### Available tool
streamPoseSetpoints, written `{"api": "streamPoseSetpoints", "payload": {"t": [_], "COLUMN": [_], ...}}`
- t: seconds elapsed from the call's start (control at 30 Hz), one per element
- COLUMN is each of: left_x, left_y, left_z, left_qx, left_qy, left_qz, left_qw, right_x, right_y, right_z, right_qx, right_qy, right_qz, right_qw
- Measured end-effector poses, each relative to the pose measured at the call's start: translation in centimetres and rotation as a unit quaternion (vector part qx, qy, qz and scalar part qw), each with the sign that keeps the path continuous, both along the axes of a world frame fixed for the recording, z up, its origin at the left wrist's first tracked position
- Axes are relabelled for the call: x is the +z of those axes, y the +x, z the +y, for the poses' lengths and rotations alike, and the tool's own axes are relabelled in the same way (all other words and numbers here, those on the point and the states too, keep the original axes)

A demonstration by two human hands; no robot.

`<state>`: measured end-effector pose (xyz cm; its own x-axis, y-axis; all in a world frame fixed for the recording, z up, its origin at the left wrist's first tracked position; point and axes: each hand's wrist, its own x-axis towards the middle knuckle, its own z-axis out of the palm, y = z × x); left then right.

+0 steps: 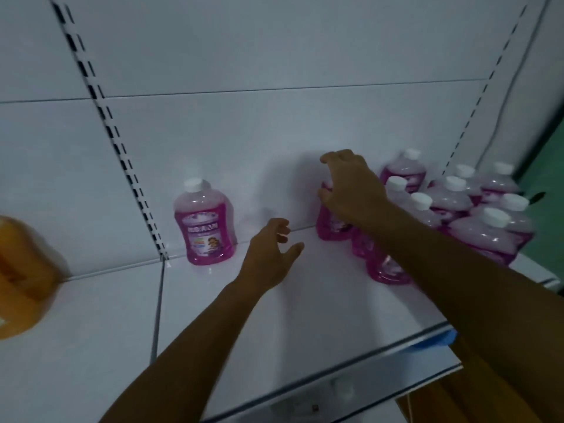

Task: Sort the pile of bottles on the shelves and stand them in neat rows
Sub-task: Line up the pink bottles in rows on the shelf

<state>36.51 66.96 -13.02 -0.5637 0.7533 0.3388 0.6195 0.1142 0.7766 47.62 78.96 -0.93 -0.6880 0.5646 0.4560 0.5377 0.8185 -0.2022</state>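
I am facing a white metal shelf point(305, 315) in a dim shop, with a white back panel point(244, 132) behind it and slotted black uprights point(122, 154) running down each side of the bay.

From my head camera, one pink bottle point(204, 222) with a white cap is standing upright alone at the back left corner, its label facing me. That looks like the start of a row, so I judge the sorting is only beginning. At the right end, a cluster of pink bottles point(464, 206) is crowding together, upright but in no clear lines, and most of the work is waiting there.

My right hand point(351, 190) is reaching over the leftmost bottle in the cluster point(328, 224), fingers curled down around its top; whether they are already gripping it firmly I cannot tell. My left hand point(271, 254) is hovering above the bare shelf between the lone bottle and the cluster, fingers loosely curled, holding nothing.

A wide stretch of shelf is lying free between the lone bottle and the cluster. The front edge point(351, 364) is running near my forearms. An orange container point(21, 276) is sitting in the next bay to the left, beyond the seam.
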Motion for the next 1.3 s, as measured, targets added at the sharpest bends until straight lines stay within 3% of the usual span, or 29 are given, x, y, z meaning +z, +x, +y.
{"api": "streamPoseSetpoints", "payload": {"t": [0.23, 0.43, 0.67, 0.97, 1.13, 1.3], "left_x": [0.0, -0.5, -1.7, -0.7, 0.2, 0.2], "left_y": [1.3, 0.6, 0.2, -1.0, -1.5, -3.1], "left_z": [5.5, 8.9, 11.1, 2.0, -5.2, -11.2], "left_qx": [-0.026, -0.025, -0.029, 0.038, 0.083, 0.148], "left_qy": [-0.030, -0.026, -0.040, -0.062, -0.041, -0.077], "left_qz": [-0.052, -0.091, -0.047, -0.027, -0.042, -0.001], "left_qw": [0.998, 0.995, 0.998, 0.997, 0.995, 0.986], "right_x": [1.2, 1.1, 1.3, 1.8, 1.6, 0.5], "right_y": [1.6, 0.9, 0.9, -1.3, -3.8, -6.5], "right_z": [3.6, 6.3, 6.7, 1.8, -3.0, -7.0], "right_qx": [-0.075, -0.047, -0.010, 0.106, 0.216, 0.278], "right_qy": [0.037, -0.026, -0.032, -0.071, -0.124, -0.166], "right_qz": [-0.125, -0.131, -0.128, -0.112, -0.071, -0.057], "right_qw": [0.989, 0.990, 0.991, 0.986, 0.966, 0.944]}}
